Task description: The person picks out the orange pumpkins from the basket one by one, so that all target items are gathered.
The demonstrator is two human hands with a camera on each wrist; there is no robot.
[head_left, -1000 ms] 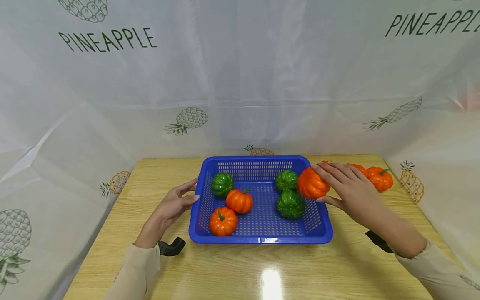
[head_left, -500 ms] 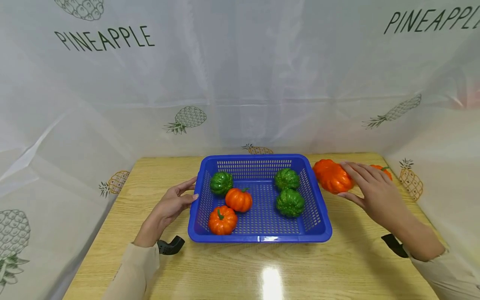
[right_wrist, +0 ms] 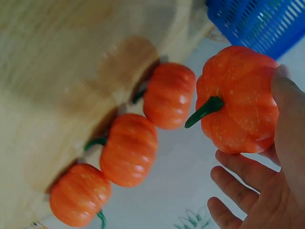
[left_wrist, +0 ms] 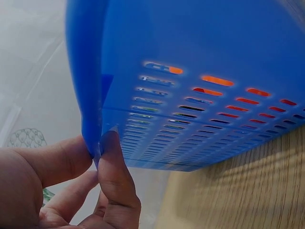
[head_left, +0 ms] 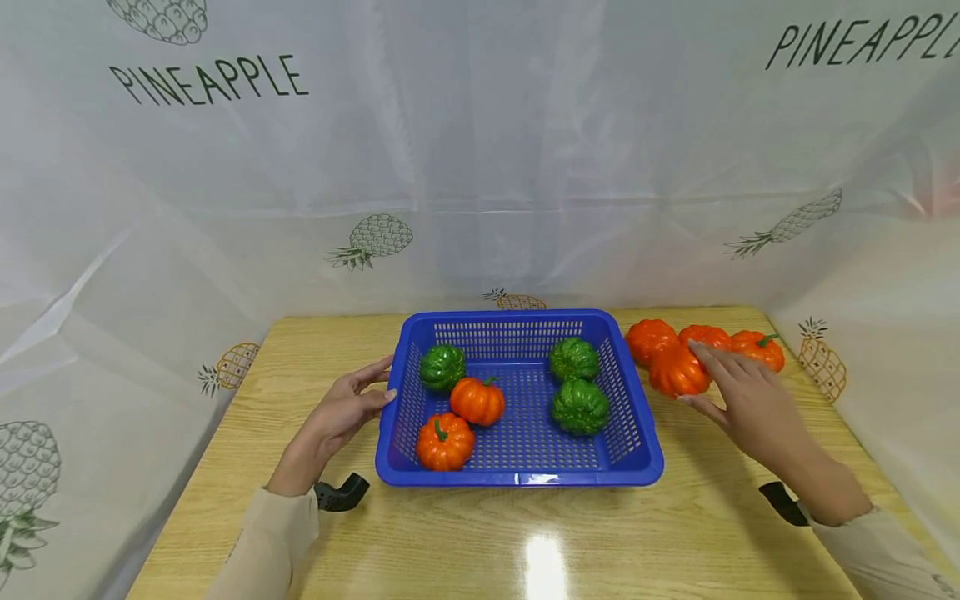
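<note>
My left hand [head_left: 348, 412] pinches the left rim of a blue plastic basket [head_left: 517, 479]. Up close in the left wrist view, thumb and fingers [left_wrist: 116, 176] meet on that rim. My right hand [head_left: 757, 408] holds an orange pumpkin [right_wrist: 238, 100] with a green stem, clear of the table to the right of the basket. Inside the basket, a green pumpkin [head_left: 442, 367] and two orange ones, a rear one [head_left: 477, 401] and a front one [head_left: 445, 442], sit at left. Two more green pumpkins, one behind [head_left: 573, 359] the other [head_left: 581, 407], sit at right.
Three orange pumpkins stand in a row at the table's back right: one near the basket [head_left: 649, 340], a middle one [right_wrist: 128, 150] and an outer one [right_wrist: 80, 195]. A pineapple-print sheet [head_left: 480, 167] rises behind the wooden table [head_left: 465, 542].
My right hand has carried the orange pumpkin rightward from the basket's right rim, then slightly nearer to me. My left hand has stayed on the rim.
</note>
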